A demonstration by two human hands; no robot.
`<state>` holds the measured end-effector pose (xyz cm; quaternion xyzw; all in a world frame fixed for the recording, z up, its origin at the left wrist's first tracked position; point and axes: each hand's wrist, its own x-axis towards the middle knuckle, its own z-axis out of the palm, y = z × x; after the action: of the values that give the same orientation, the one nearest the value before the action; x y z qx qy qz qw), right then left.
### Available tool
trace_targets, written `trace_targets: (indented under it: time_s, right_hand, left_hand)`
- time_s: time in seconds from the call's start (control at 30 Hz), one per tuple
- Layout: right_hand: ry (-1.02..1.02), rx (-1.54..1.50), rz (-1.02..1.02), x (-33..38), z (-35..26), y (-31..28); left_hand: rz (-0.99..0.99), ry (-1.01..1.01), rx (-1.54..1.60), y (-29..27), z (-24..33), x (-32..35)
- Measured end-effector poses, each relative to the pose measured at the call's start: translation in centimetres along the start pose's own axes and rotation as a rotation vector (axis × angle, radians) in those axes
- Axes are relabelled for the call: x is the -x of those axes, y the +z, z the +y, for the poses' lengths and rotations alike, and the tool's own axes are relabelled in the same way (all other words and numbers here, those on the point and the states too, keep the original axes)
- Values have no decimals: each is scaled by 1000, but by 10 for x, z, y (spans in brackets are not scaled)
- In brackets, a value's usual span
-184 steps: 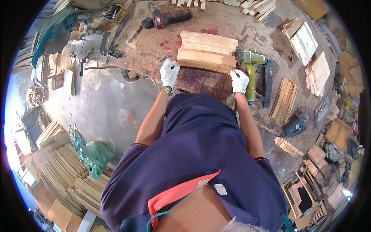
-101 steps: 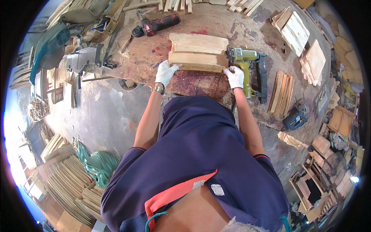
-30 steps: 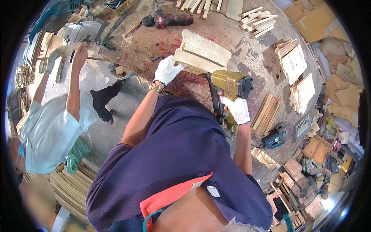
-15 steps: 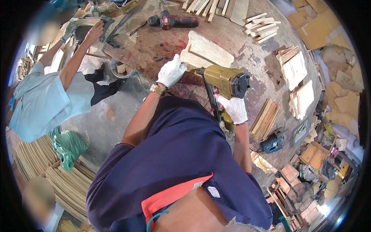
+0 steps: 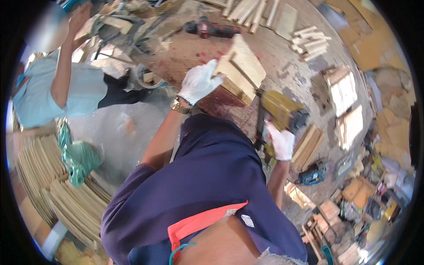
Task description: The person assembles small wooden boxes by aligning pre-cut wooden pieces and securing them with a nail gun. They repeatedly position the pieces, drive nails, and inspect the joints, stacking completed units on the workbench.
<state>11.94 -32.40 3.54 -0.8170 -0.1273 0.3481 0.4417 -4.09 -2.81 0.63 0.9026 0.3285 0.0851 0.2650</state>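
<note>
My left hand (image 5: 199, 83), in a white knit glove, grips the left end of a pale wooden board (image 5: 249, 62) that has thin wooden strips across it. The board is tilted up over the table, one strip along its near edge. My right hand (image 5: 282, 142), gloved too, is wrapped round the handle of a yellow-and-black nail gun (image 5: 279, 105). The nail gun's head is beside the right corner of the board; whether they touch cannot be made out. Motion blurs the right hand and the tool.
On the stained worktable (image 5: 176, 48) lie a red-and-black cordless tool (image 5: 212, 29), loose wooden sticks (image 5: 309, 42), pale board stacks (image 5: 340, 90), a strip bundle (image 5: 308, 148) and a blue power tool (image 5: 312, 175). A co-worker in a light blue shirt (image 5: 81, 84) stands at the left.
My left hand has raised and tilted the board, turning its near edge up. My right hand has drawn the nail gun right and nearer me, away from the left hand.
</note>
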Motion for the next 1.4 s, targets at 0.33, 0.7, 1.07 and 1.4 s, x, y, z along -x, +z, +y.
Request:
trace_targets:
  time_s: [0.33,0.7,1.07,1.4]
  right_hand:
    - [-167,614,701,-32,111,-56]
    - [-82,760,679,-58,166,3]
    - [2,746,733,-117,157,-28]
    - [198,714,786,-125,145,-8]
  left_hand:
    - [-66,635,-25,-82,50,-32]
    - [-535,483,387,58,64,-121]
    - [372,167,153,87,-38,-96]
    - [162,-264,-72,115,-102,-21]
